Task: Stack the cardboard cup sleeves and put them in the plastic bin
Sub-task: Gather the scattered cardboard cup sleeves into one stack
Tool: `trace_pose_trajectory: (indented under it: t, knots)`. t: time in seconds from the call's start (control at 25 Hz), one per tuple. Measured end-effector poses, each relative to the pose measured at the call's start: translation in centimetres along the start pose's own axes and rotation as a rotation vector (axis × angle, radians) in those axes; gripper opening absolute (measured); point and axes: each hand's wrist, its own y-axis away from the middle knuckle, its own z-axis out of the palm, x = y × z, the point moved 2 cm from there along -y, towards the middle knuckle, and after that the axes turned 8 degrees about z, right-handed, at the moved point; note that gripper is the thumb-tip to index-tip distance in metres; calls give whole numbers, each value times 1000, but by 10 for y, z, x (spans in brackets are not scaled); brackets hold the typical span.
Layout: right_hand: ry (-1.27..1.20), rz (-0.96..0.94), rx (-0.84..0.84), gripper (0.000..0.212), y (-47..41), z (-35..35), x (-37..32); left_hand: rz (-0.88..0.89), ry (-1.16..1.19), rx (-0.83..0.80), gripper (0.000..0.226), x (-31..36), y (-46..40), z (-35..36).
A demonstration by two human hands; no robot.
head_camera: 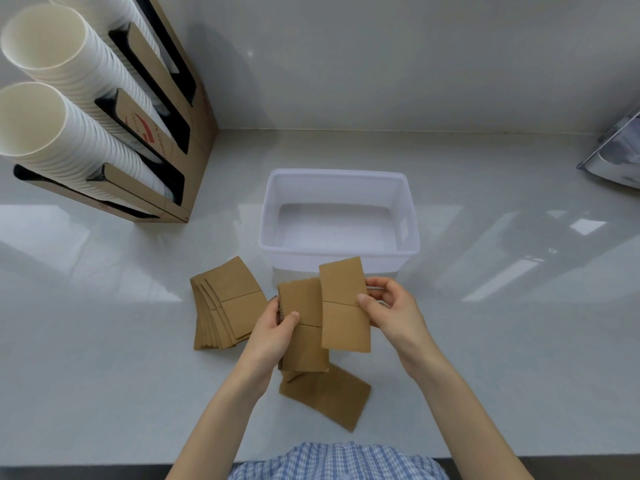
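Fingers (372, 299) pinch a sleeve (344, 306) above the glossy grey counter (502, 341).

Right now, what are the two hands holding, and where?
The left hand pinches a small stack of sleeves at its left edge. The right hand pinches a single sleeve at its right edge.

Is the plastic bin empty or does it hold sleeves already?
Empty: the plastic bin shows only its bare white floor, no sleeves inside.
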Motion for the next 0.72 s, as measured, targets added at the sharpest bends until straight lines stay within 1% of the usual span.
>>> trace_pose_trajectory:
  t: [0.08,0.24,0.48,0.64,0.72]
  knots:
    - [47,8,-28,18,0,9,3,-7,27,0,33,0,0,1]
    - [216,11,-8,17,0,24,12,-19,137,-30,28,0,1,3]
    - [409,-47,-8,19,3,31,10,16,88,-41,30,-1,3,7]
    - [383,-34,-30,11,5,30,15,15,65,3,29,1,3,1]
    - [488,-20,-51,14,6,28,20,22,42,46,28,2,2,-4]
